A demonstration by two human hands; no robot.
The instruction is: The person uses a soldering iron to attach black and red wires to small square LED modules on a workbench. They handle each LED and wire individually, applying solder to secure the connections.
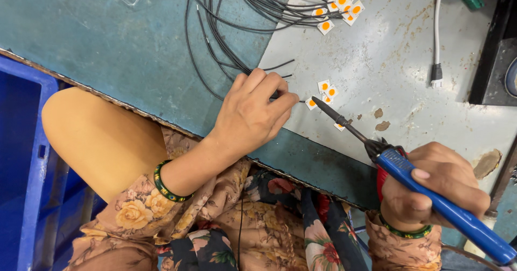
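The left hand [253, 115] pinched a black wire [215, 44] steady near the worktop's [398, 61] front edge; the right hand's [431, 187] grip wrapped the soldering iron [409, 171], tip at the small LED chips [325, 92].

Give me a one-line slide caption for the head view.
Left hand pins thin black wires beside small white-and-orange square chips; right hand angles a blue-handled soldering iron toward them.

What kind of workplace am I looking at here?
Likely a small electronics assembly bench: the right hand holds a blue-handled soldering iron over small white square LED chips, with thin black wires under the left hand.
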